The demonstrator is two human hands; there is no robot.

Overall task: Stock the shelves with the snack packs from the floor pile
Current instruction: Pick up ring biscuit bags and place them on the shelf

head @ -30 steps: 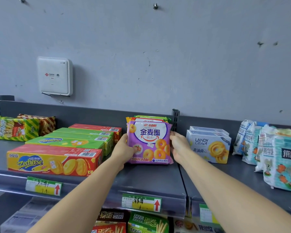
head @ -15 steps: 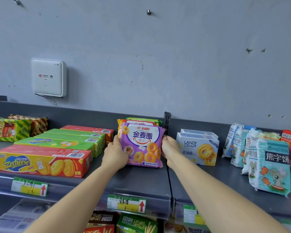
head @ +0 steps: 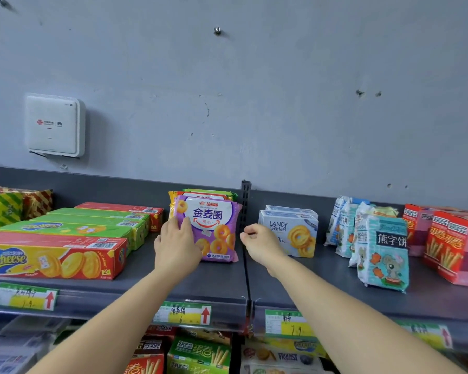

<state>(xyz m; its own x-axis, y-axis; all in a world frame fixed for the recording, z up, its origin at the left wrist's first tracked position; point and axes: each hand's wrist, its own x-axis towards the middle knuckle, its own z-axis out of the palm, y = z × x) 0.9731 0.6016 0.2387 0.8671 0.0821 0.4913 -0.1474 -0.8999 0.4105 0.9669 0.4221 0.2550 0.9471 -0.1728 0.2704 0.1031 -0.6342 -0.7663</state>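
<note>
A purple snack pack (head: 214, 225) printed with ring biscuits stands upright on the dark grey top shelf (head: 200, 282), at the front of a row of similar packs (head: 208, 194). My left hand (head: 177, 245) rests on the pack's left front, its fingers lying fairly straight against the wrapper. My right hand (head: 260, 242) hovers just right of the pack, beside the shelf divider post (head: 245, 203). It is apart from the pack, with fingers loosely curled and nothing in them.
Long red and green biscuit boxes (head: 65, 238) lie left of the pack. White Landy Castle boxes (head: 289, 230), pale blue bear-biscuit bags (head: 381, 252) and red stick-snack packs (head: 449, 244) stand to the right. Price tags (head: 184, 313) line the shelf edge, above more snacks on a lower shelf (head: 197, 354).
My right hand has let go of the purple pack's right edge and drawn a little to the right. My left hand stays on the pack, which stands in place.
</note>
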